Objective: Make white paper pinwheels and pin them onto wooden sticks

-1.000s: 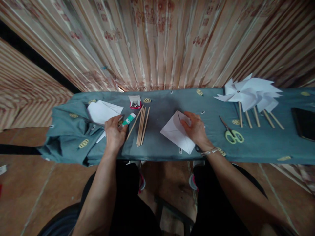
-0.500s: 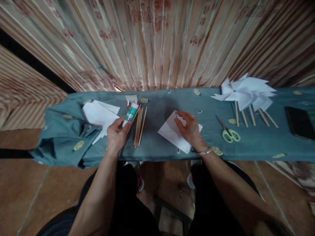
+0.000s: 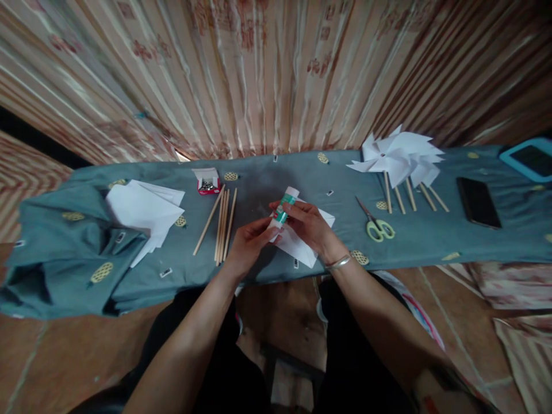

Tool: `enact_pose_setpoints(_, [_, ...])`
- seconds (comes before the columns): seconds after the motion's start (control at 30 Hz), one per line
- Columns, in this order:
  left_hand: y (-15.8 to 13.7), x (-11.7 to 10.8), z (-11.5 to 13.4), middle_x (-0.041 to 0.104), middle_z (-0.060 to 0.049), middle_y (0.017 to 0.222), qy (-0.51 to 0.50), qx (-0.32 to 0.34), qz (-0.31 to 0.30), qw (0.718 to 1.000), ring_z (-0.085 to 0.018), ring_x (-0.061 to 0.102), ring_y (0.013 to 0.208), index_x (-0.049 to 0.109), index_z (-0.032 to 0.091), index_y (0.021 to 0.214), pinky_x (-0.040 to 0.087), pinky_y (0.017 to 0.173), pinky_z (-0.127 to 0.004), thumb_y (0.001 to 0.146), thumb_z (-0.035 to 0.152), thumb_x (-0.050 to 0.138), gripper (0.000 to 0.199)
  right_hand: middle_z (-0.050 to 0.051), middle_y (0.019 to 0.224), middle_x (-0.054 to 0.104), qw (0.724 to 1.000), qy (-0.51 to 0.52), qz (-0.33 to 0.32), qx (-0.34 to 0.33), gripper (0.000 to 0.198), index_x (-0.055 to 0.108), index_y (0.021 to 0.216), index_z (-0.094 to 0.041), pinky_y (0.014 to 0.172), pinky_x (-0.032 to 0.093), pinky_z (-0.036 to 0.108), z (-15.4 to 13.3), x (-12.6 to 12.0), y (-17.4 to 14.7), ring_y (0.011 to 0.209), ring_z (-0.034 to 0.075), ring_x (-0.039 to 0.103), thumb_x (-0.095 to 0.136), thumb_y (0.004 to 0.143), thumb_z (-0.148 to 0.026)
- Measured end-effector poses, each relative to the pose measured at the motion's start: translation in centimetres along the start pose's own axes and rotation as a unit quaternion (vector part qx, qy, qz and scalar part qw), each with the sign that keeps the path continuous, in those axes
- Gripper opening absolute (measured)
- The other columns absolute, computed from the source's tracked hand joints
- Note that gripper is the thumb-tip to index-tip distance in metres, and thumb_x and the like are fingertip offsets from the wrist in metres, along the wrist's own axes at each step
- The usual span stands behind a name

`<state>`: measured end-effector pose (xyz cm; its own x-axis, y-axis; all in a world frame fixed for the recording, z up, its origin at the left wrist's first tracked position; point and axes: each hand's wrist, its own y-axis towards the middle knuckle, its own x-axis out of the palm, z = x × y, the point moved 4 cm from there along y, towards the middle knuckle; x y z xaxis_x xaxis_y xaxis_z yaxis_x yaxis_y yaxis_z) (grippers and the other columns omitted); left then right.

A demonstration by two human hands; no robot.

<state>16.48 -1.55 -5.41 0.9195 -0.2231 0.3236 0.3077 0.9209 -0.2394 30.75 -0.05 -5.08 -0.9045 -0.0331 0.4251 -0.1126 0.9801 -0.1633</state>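
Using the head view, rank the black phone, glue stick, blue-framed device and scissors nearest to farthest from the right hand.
1. Glue stick: touching the right hand.
2. Scissors: right of it.
3. Black phone: farther right.
4. Blue-framed device: far right edge.

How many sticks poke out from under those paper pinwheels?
5, in a row along the near edge of the pinwheels: first stick nearest the scissors, then second stick, third stick, fourth stick, and fifth stick nearest the phone. The pinwheels overlap, so more may be hidden.
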Motion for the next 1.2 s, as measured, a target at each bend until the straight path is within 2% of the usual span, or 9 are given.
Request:
enact_pose_setpoints(0.23, [-0.2, -0.7, -0.5, 0.077, -0.007, 0.087, 0.013, -0.015, 0.004, 1.000, -0.017, 0.069, 0.075, 0.075, 0.015, 0.098, 0.056, 0.081, -0.035, 0.061, 0.044, 0.088, 0.048, -0.001, 0.086, 0.078, 0.995, 0.070, 0.073, -0.008, 0.029, 0.075, 0.082, -0.025, 0.078, 0.057, 0.027, -1.4, -2.0, 0.8, 0.086, 0.017, 0.071, 0.086, 0.064, -0.044])
enact_pose_setpoints(0.37, [0.5, -2.3, -0.3, 0.077, -0.009, 0.095, 0.135, 0.055, 0.019, 0.989, -0.019, 0.070, 0.083, 0.071, 0.015, 0.107, 0.056, 0.082, -0.036, 0.073, 0.044, 0.077, 0.045, -0.003, 0.080, 0.077, 0.986, 0.128, 0.109, 0.003, 0.027, 0.073, 0.077, -0.023, 0.070, 0.057, 0.021, -1.9, -3.2, 0.8, 0.079, 0.012, 0.071, 0.088, 0.064, -0.041])
enact_pose_setpoints(0.43, [1.0, -3.0, 0.1, 0.076, -0.009, 0.102, 0.258, 0.124, 0.040, 0.957, -0.022, 0.069, 0.092, 0.069, 0.016, 0.112, 0.055, 0.086, -0.038, 0.081, 0.037, 0.068, 0.037, -0.002, 0.079, 0.077, 0.986, 0.116, 0.119, 0.002, 0.026, 0.073, 0.078, -0.022, 0.068, 0.057, 0.020, -2.2, -3.9, 0.6, 0.074, 0.011, 0.070, 0.089, 0.064, -0.037])
enact_pose_setpoints(0.57, [1.5, -3.3, 0.7, 0.071, -0.010, 0.117, 0.504, 0.228, 0.033, 0.833, -0.025, 0.064, 0.112, 0.069, 0.017, 0.114, 0.050, 0.101, -0.045, 0.085, 0.016, 0.057, 0.032, -0.003, 0.076, 0.076, 0.984, 0.095, 0.148, 0.003, 0.021, 0.072, 0.077, -0.021, 0.067, 0.058, 0.020, -2.6, -5.2, 0.1, 0.066, 0.010, 0.068, 0.087, 0.065, -0.029])
enact_pose_setpoints(0.63, [1.7, -3.1, 0.7, 0.069, -0.011, 0.120, 0.567, 0.252, 0.017, 0.784, -0.027, 0.061, 0.115, 0.069, 0.015, 0.114, 0.049, 0.102, -0.047, 0.085, 0.013, 0.056, 0.031, -0.003, 0.073, 0.074, 0.982, 0.101, 0.160, 0.017, 0.019, 0.071, 0.075, -0.021, 0.068, 0.059, 0.020, -2.5, -5.8, -0.3, 0.065, 0.010, 0.068, 0.086, 0.066, -0.028])
enact_pose_setpoints(0.73, [1.8, -2.9, 0.7, 0.067, -0.013, 0.125, 0.620, 0.271, 0.007, 0.736, -0.029, 0.059, 0.116, 0.067, 0.014, 0.115, 0.049, 0.103, -0.049, 0.087, 0.014, 0.056, 0.030, -0.003, 0.073, 0.074, 0.982, 0.089, 0.165, 0.031, 0.020, 0.070, 0.074, -0.021, 0.071, 0.060, 0.020, -2.5, -6.5, -0.9, 0.066, 0.010, 0.068, 0.086, 0.065, -0.028])
enact_pose_setpoints(0.9, [1.0, -1.1, 1.0, 0.055, -0.014, 0.143, 0.648, 0.314, 0.026, 0.694, -0.031, 0.050, 0.129, 0.061, 0.017, 0.124, 0.042, 0.109, -0.053, 0.094, 0.020, 0.050, 0.033, -0.003, 0.075, 0.072, 0.981, -0.008, 0.191, -0.019, 0.027, 0.071, 0.076, -0.020, 0.066, 0.057, 0.020, -3.0, -7.4, -2.0, 0.064, 0.008, 0.064, 0.088, 0.062, -0.035])
enact_pose_setpoints(1.03, [-0.2, 2.3, -0.7, 0.058, -0.011, 0.140, 0.643, 0.352, -0.069, 0.677, -0.028, 0.047, 0.135, 0.062, 0.020, 0.124, 0.032, 0.116, -0.056, 0.098, 0.019, 0.044, 0.032, -0.004, 0.068, 0.068, 0.963, -0.128, 0.228, -0.072, 0.033, 0.066, 0.070, -0.021, 0.053, 0.049, 0.021, -3.4, -7.6, -2.6, 0.057, 0.009, 0.058, 0.087, 0.061, -0.044])
enact_pose_setpoints(1.2, [-0.7, 4.3, -3.3, 0.043, -0.016, 0.153, 0.656, 0.299, -0.123, 0.682, -0.035, 0.029, 0.147, 0.058, 0.026, 0.132, 0.023, 0.115, -0.067, 0.094, 0.043, 0.057, 0.042, -0.005, 0.060, 0.060, 0.936, -0.249, 0.228, -0.098, 0.039, 0.060, 0.067, -0.022, 0.048, 0.041, 0.022, -3.5, -7.2, -3.2, 0.053, 0.009, 0.051, 0.083, 0.065, -0.053])
